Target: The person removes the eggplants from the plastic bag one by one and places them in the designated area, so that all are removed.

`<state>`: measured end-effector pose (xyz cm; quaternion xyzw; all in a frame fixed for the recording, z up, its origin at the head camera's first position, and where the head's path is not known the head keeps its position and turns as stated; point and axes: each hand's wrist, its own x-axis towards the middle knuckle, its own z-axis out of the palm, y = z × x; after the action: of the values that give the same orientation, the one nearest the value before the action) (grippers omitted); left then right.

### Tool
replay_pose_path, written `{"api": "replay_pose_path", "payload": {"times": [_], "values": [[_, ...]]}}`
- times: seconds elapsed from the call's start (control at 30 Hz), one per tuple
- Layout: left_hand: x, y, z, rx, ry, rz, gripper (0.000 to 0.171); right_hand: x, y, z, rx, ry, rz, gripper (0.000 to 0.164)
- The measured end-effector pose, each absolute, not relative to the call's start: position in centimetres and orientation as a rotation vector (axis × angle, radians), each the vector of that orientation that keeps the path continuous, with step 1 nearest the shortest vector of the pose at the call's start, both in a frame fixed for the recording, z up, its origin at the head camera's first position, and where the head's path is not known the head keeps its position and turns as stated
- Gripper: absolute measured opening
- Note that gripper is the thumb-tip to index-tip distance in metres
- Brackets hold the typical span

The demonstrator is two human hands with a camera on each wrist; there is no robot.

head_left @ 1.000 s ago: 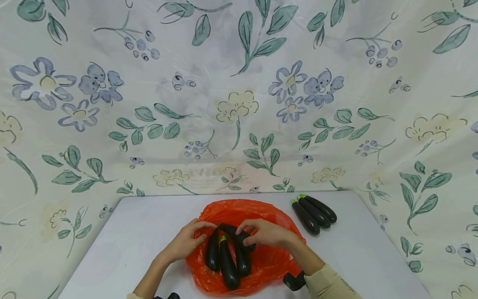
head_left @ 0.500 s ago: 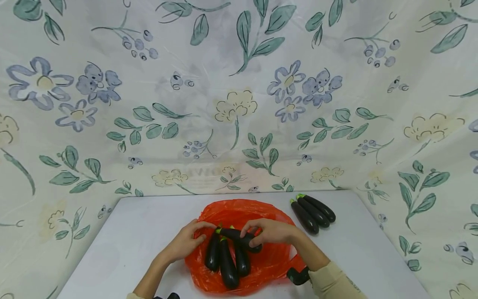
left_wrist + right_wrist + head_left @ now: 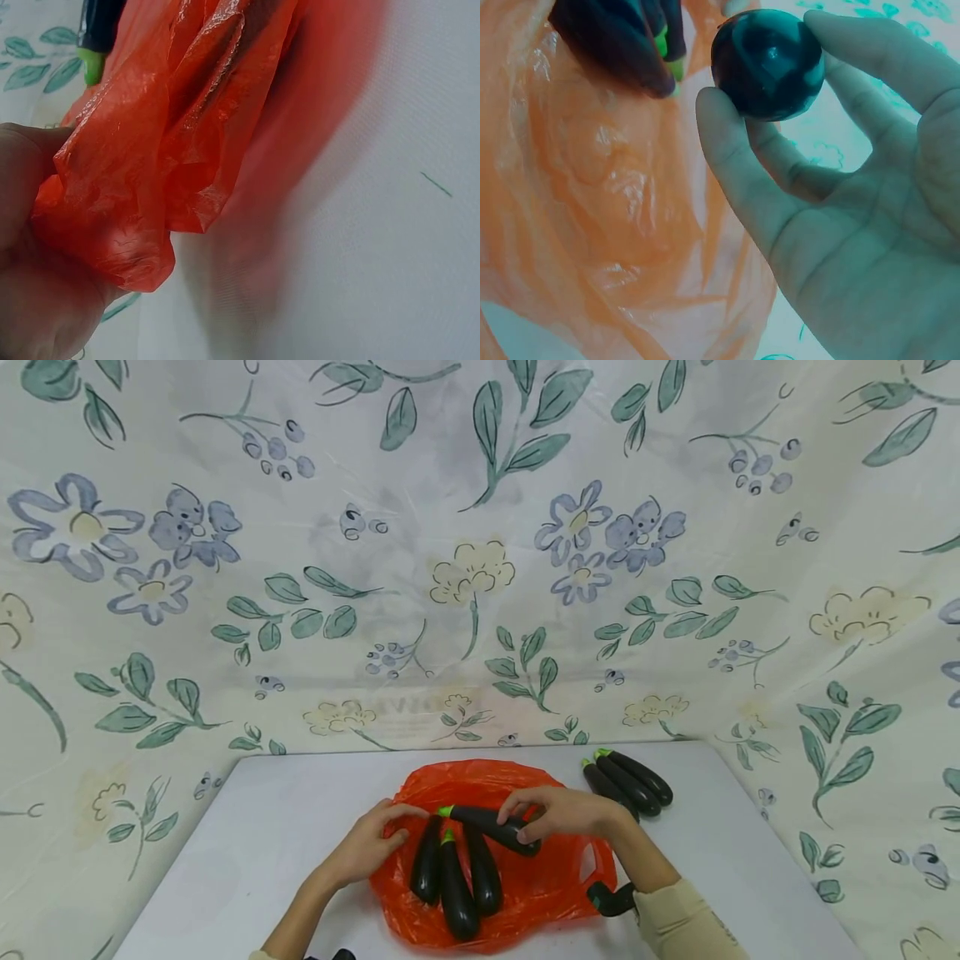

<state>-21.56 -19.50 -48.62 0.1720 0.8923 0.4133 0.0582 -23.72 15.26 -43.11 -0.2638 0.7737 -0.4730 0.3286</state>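
My right hand [image 3: 562, 814] pinches a dark eggplant [image 3: 480, 820] near its rounded end, thumb and fingertips on opposite sides. Its green stem points left, and it hangs over the red plastic bag [image 3: 555, 881]. From below, the right wrist view shows the glossy round end of this eggplant [image 3: 769, 64]. Inside the bag, three more eggplants [image 3: 459, 893] lie side by side, stems away from me. At the bag's left rim is my left hand [image 3: 369, 843]; in the left wrist view its thumb and fingers hold the crumpled bag edge [image 3: 120, 180].
Behind the bag to the right, three eggplants [image 3: 633, 781] lie together on the white table [image 3: 270, 827], partly behind my right forearm. A floral cloth [image 3: 405, 610] hangs behind the table. A black strap-like piece [image 3: 611, 899] sits by the right sleeve.
My right hand has drawn the pinched eggplant up and rightward, away from the three in the bag, and its stem has come clear of my left fingertips. The left hand stays at the bag's rim.
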Motion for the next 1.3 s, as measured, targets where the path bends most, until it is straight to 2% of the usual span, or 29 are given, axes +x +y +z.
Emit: {"api": "replay_pose_path", "payload": {"times": [0.63, 1.3], "values": [[-21.6, -19.8, -48.8, 0.507, 2.709, 1.258, 0.039, -24.1, 17.4, -42.9, -0.717, 2.032, -1.442, 0.032], [-21.5, -19.6, -48.6, 0.486, 2.718, 1.262, 0.038, -24.6, 18.1, -43.4, -0.455, 2.28, -1.798, 0.037]]}}
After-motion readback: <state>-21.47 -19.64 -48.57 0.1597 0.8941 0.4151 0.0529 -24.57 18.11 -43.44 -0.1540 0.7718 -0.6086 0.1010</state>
